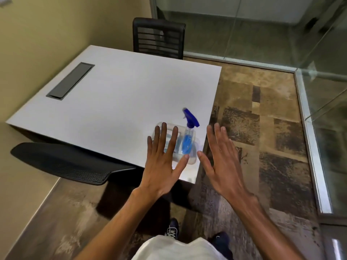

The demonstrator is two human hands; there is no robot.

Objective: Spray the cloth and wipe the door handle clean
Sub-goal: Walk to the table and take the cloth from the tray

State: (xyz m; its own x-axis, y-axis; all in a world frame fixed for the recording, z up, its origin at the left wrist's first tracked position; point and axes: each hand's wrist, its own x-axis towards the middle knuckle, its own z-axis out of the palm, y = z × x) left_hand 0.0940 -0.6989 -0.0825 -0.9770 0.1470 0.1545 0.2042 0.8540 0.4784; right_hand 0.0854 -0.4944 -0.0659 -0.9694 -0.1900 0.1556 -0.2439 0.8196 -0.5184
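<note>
Spray bottle [188, 136] btwn both open grips.

Smooth, matt pale-grey laminate on the table [120, 94], with a dark matt cable hatch [70, 80] set flush. Clear glossy plastic for the tray [193, 158] and for the spray bottle [187, 141] body, blue liquid inside, opaque blue plastic trigger head. Black woven mesh on the near chair [62, 164]; black slatted plastic back on the far chair [158, 37]. Rough, mottled brown carpet [262, 128]. Glossy glass wall [328, 81] in brushed metal framing. Bare left hand [161, 171] and right hand [223, 166].
</note>
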